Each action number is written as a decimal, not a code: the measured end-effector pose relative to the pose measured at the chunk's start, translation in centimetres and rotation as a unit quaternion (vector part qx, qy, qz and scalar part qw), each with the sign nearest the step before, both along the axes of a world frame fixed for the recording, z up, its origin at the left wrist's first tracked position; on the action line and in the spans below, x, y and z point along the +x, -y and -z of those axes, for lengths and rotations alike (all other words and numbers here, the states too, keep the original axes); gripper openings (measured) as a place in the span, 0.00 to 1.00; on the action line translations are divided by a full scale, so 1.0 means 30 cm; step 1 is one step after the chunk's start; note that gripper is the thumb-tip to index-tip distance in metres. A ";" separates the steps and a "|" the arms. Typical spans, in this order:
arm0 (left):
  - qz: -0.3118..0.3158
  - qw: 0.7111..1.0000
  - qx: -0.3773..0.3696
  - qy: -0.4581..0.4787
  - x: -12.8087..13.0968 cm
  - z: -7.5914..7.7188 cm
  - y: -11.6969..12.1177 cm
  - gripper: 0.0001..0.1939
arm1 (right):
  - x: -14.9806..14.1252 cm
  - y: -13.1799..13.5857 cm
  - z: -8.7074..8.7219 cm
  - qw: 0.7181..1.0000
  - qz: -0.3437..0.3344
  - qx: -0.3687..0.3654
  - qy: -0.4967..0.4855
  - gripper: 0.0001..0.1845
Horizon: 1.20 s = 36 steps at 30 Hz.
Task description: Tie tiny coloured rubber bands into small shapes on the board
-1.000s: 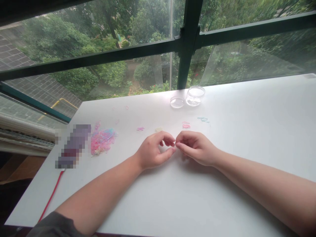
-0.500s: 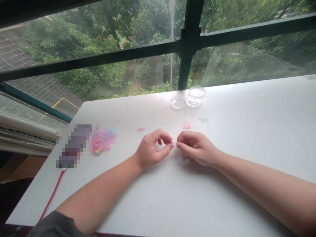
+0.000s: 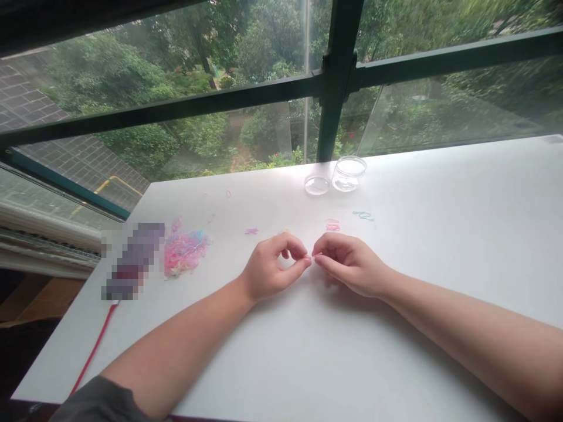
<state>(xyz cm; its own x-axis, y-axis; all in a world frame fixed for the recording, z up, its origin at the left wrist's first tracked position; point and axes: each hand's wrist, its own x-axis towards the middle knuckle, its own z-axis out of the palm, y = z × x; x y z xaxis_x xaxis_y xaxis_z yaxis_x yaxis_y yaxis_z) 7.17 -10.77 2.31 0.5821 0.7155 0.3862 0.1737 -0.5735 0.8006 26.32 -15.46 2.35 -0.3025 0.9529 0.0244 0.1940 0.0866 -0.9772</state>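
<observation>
My left hand [image 3: 272,266] and my right hand [image 3: 354,266] meet over the middle of the white table [image 3: 308,357], fingertips nearly touching. Each one pinches a tiny pale pink rubber band [image 3: 312,257] between thumb and forefinger; most of it is hidden by the fingers. Just beyond the hands lie a few pink rubber bands [image 3: 333,225] and, farther right, teal rubber bands [image 3: 363,215]. Purple rubber bands [image 3: 251,231] form a small group to the left. Partly behind my left hand shows a cream-coloured bit [image 3: 285,231].
A loose heap of pink and blue rubber bands [image 3: 185,252] sits at the left. Beside it is a blurred-out dark object [image 3: 134,261] with a red cable [image 3: 94,349]. A clear round jar [image 3: 349,176] and its lid [image 3: 316,186] stand near the window.
The fingertips of both hands have come slightly closer together around the small band. Everything on the table stays in place.
</observation>
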 end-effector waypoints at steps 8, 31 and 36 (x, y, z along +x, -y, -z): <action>0.008 1.000 -0.016 -0.016 -0.005 -0.002 -0.004 0.07 | 0.003 -0.002 -0.001 1.000 0.006 -0.002 -0.007 0.08; 0.002 0.997 -0.075 -0.030 -0.001 -0.004 0.013 0.12 | 0.011 -0.029 -0.006 0.991 0.043 -0.003 -0.130 0.09; -0.004 0.998 -0.069 -0.011 0.000 -0.003 0.012 0.13 | 0.014 -0.034 -0.010 0.988 0.064 -0.009 -0.141 0.08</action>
<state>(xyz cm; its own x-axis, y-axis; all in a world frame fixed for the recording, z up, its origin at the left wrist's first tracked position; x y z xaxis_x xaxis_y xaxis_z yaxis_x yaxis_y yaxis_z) 7.16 -11.14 2.39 0.5828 0.7659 0.2715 0.1960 -0.4568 0.8677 26.73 -14.44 2.64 -0.1635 0.9838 0.0730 -0.0788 0.0607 -0.9950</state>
